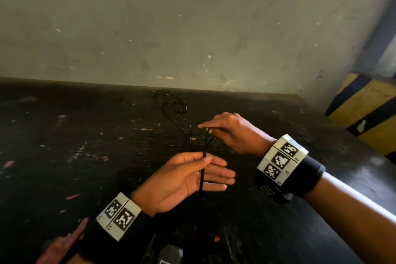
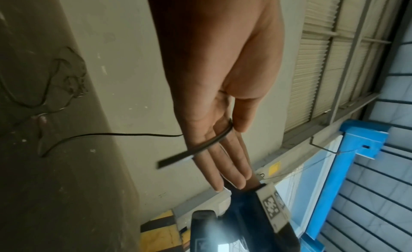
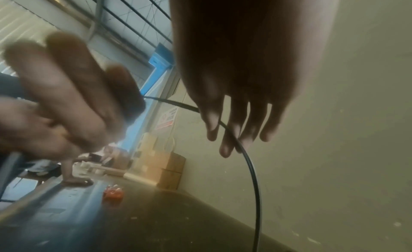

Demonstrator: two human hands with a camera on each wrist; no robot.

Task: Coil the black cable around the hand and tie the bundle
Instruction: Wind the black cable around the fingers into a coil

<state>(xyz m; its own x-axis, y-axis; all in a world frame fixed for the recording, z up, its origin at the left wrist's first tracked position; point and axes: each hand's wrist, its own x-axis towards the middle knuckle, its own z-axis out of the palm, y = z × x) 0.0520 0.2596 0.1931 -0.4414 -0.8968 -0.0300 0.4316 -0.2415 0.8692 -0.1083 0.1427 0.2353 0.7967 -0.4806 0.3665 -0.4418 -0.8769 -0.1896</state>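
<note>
2 hands hold the thin black cable (image 1: 206,146) above the dark scratched worktop (image 1: 64,146): left hand (image 1: 184,180) pinches it with thumb against flat fingers, right hand (image 1: 231,133) pinches it higher.

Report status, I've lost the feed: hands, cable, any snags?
Left hand flat, thumb pinning black cable across fingers. Right hand pinching it just above. No coil yet; loose tangle on table behind.

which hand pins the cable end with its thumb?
The left hand, palm up with fingers straight, thumb pinning the black cable against them. The right hand, farther from the camera, pinches the cable higher up at its fingertips.
</note>
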